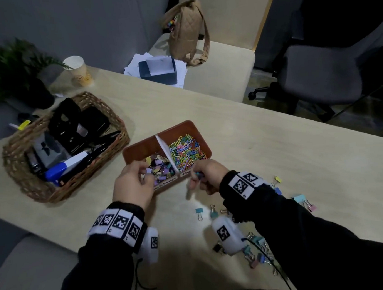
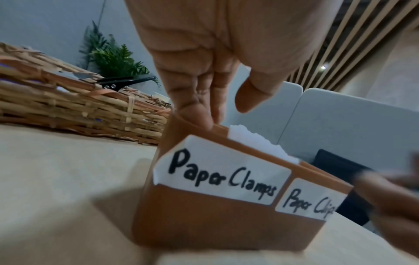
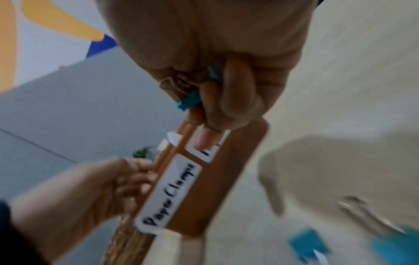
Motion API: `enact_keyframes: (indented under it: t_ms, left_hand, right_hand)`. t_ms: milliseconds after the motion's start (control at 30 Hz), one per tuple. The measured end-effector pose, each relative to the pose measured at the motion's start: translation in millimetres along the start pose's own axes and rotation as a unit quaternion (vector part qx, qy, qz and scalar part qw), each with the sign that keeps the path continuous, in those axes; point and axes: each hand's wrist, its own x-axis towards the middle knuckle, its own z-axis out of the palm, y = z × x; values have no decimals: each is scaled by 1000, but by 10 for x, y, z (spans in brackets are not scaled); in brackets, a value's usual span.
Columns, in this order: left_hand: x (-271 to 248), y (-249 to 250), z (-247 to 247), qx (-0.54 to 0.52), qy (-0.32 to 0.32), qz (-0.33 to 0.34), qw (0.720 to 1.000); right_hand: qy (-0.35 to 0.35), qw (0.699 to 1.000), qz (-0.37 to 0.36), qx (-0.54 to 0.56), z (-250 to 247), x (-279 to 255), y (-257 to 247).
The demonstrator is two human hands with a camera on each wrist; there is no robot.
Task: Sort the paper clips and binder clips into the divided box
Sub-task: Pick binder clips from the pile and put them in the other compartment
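The right hand had its fingers curled round a few small binder clips, a teal one poking out between thumb and forefinger, right at the near rim of the divided box. The left hand hung with fingers relaxed and mostly straight, tips touching the box's near-left rim, holding nothing that I could see.

The step in hand looked like dropping clips into the left compartment, labelled "Paper Clamps", already part-filled; the right compartment held the coloured paper clips. Next, the right hand would need to shift left past the white divider before letting go.

Loose binder clips lay on the table near and right of the box. A wicker basket stood well left, clear of the way.
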Motion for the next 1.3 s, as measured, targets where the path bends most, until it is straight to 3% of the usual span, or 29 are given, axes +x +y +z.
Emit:
enact_keyframes:
  t_ms: [100,233,333,400,633,733,833,967,1167,1300]
  left_hand:
    - [-262,-42,30,-13,0,11,1000]
    - [-549,-159,166,105,-162,-48,980]
    - [-679,-223,257,145,-260,-30,954]
    - [-735,-233,318,145,-290,-3,946]
    - [-782,-126,560,126,-299,79,943]
    - [-769,-34,714,117,-307,86,941]
    - [-748,74,841,118,-324,91,934]
    - [-717,177,973,145,-331,94,928]
    - [-694,279,1096,187,-319,82,925]
    - [-720,285,1137,213,-323,81,919]
  right_hand:
    - [-15,1000,10,13,127,58,-172]
    - [-19,1000,18,5,383,68,-410]
    - [-10,999,-19,29,543,79,-524]
    - [-3,998,-53,17,583,124,-536]
    - [88,984,-156,-22,340,-94,-385]
    - [149,953,-216,-152,90,-143,-93]
    - [168,912,-186,-326,-136,-212,269]
    - [124,853,-93,-499,-284,-308,627]
    - [80,808,-44,-583,-292,-291,920]
    - [97,795,-65,-596,-291,-231,1060]
